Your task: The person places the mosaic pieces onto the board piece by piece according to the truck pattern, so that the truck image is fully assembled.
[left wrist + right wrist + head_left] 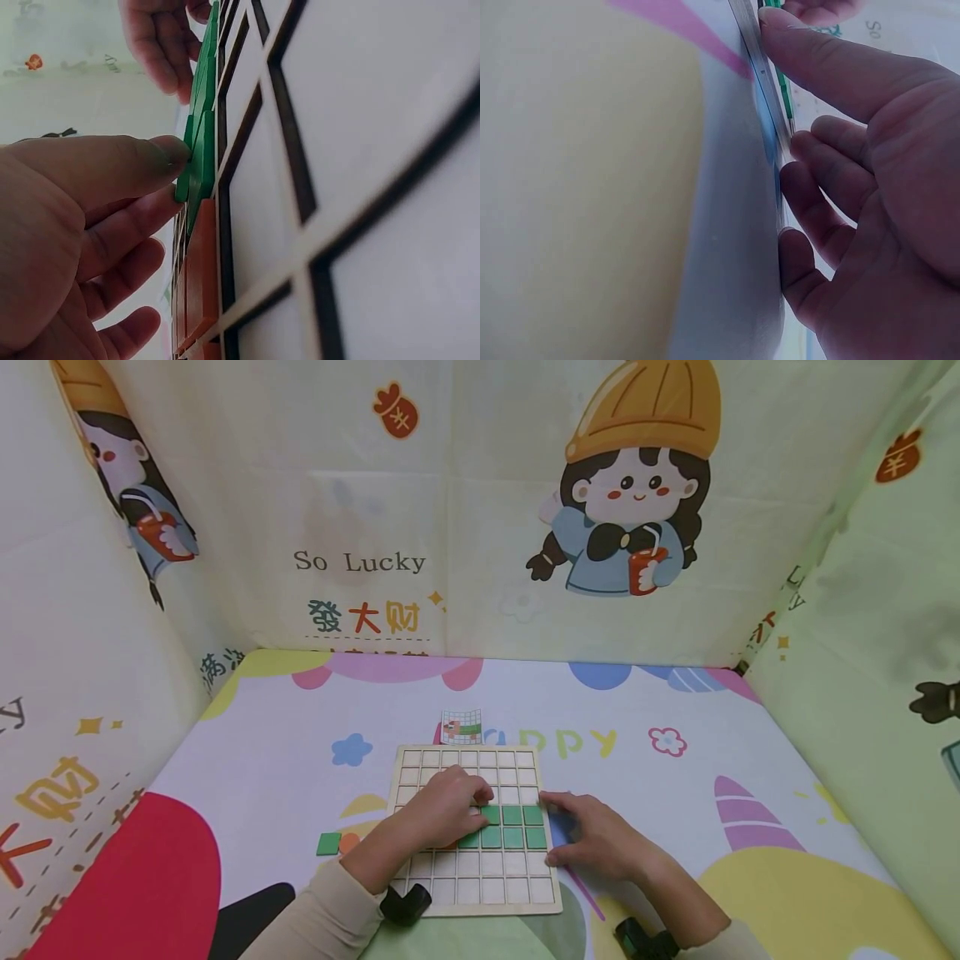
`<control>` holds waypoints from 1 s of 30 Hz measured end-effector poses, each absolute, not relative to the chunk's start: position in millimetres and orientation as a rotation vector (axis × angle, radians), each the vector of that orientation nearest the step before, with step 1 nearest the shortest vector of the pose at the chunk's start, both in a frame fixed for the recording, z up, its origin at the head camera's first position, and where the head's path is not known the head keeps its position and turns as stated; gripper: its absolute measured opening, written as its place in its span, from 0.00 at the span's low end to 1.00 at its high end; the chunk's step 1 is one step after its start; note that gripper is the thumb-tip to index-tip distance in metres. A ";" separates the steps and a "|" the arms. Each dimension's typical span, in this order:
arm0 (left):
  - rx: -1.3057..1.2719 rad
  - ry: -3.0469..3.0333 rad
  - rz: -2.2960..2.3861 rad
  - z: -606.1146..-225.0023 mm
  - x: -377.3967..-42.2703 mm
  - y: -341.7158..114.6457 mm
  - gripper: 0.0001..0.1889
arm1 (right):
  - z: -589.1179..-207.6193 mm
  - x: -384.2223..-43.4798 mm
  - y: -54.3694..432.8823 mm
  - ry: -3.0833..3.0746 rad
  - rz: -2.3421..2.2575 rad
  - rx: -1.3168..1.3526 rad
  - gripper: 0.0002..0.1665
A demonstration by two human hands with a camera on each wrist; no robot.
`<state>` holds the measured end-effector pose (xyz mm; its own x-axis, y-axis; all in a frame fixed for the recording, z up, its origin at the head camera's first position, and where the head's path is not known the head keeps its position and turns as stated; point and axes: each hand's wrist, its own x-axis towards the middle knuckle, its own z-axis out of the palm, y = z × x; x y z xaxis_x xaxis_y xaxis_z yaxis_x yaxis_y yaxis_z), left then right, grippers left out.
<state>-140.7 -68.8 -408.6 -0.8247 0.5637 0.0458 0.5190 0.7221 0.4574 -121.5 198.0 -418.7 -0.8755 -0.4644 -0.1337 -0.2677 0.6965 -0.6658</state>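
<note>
A wooden grid board (495, 891) lies on the table with two rows of green square tiles (512, 837) at its right. My left hand (442, 806) is over the board's middle, pinching a green tile (183, 184) between thumb and index finger. That tile is at the end of the green row, right by its slot. Orange tiles (200, 277) sit in the grid below it in the left wrist view, mostly hidden by the hand in the head view. My right hand (600, 835) rests against the board's right edge, thumb and fingers spread along it.
A small card (461, 727) with a coloured grid picture stands behind the board. Left of the board lie a loose green tile (328, 844) and an orange round piece (349, 842). Patterned cloth walls (480, 510) enclose the table at the back and sides.
</note>
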 end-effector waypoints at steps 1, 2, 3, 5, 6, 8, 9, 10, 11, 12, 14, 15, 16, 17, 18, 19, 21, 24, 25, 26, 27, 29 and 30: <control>0.890 2.827 0.705 -409.4 -141.0 -68.7 0.11 | -418.6 -121.4 197.9 2.614 -0.960 -0.578 0.48; 0.894 2.827 0.707 -409.8 -141.1 -68.6 0.11 | -418.5 -121.3 197.9 2.611 -0.961 -0.577 0.48; 0.894 2.828 0.706 -410.1 -141.2 -68.5 0.11 | -418.5 -121.3 197.8 2.609 -0.962 -0.576 0.48; 0.889 2.828 0.707 -410.6 -141.5 -68.4 0.10 | -418.5 -121.3 197.6 2.606 -0.961 -0.576 0.48; 0.886 2.829 0.702 -411.0 -141.9 -68.2 0.10 | -418.5 -121.3 197.6 2.606 -0.961 -0.576 0.48; 0.873 2.831 0.694 -411.5 -142.4 -67.6 0.10 | -418.5 -121.3 197.4 2.608 -0.964 -0.578 0.48; 0.867 2.831 0.689 -411.4 -142.6 -67.3 0.11 | -418.5 -121.4 197.3 2.609 -0.963 -0.580 0.48; 0.863 2.832 0.688 -411.4 -142.9 -66.9 0.11 | -418.6 -121.5 197.3 2.611 -0.964 -0.583 0.48; 0.862 2.831 0.687 -411.3 -143.2 -66.6 0.11 | -418.6 -121.5 197.3 2.613 -0.964 -0.585 0.48; 0.863 2.830 0.689 -411.1 -143.3 -66.3 0.11 | -418.5 -121.4 197.3 2.616 -0.962 -0.587 0.48; 0.865 2.831 0.689 -410.8 -143.6 -65.9 0.11 | -418.6 -121.6 197.3 2.619 -0.960 -0.593 0.48; 0.869 2.830 0.689 -410.7 -143.7 -65.7 0.11 | -418.6 -121.6 197.4 2.620 -0.959 -0.596 0.48; 0.870 2.830 0.690 -410.8 -143.7 -65.7 0.11 | -418.5 -121.6 197.5 2.620 -0.959 -0.597 0.48; 0.872 2.829 0.690 -410.9 -143.7 -65.6 0.11 | -418.5 -121.7 197.7 2.621 -0.958 -0.600 0.48; 0.872 2.828 0.692 -410.8 -143.5 -65.5 0.11 | -418.7 -121.9 197.8 2.621 -0.957 -0.604 0.48; 0.873 2.829 0.690 -410.9 -143.5 -65.4 0.11 | -418.9 -122.1 198.0 2.622 -0.958 -0.608 0.48; 0.875 2.828 0.691 -410.6 -143.1 -65.3 0.11 | -419.5 -122.4 198.3 2.623 -0.958 -0.614 0.48; 0.877 2.828 0.687 -408.8 -141.5 -66.0 0.12 | -420.4 -122.4 199.0 2.630 -0.950 -0.619 0.48; 0.876 2.829 0.687 -407.9 -141.0 -66.5 0.13 | -420.4 -122.4 199.1 2.631 -0.949 -0.620 0.48; 0.876 2.830 0.687 -406.8 -140.4 -67.2 0.13 | -420.5 -122.4 199.1 2.630 -0.950 -0.618 0.48; 0.873 2.830 0.690 -405.8 -139.7 -68.1 0.13 | -420.5 -122.4 199.0 2.629 -0.950 -0.618 0.48; 0.850 2.826 0.699 -402.7 -138.2 -70.5 0.15 | -420.4 -122.4 198.9 2.629 -0.951 -0.613 0.47; 0.837 2.824 0.708 -401.3 -137.6 -71.9 0.15 | -420.3 -122.3 198.8 2.629 -0.951 -0.611 0.47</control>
<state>-137.6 -71.9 -401.3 -0.8416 0.5396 0.0244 0.4873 0.7390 0.4652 -122.3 198.8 -420.3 -0.8715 -0.4768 -0.1147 -0.2931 0.6939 -0.6577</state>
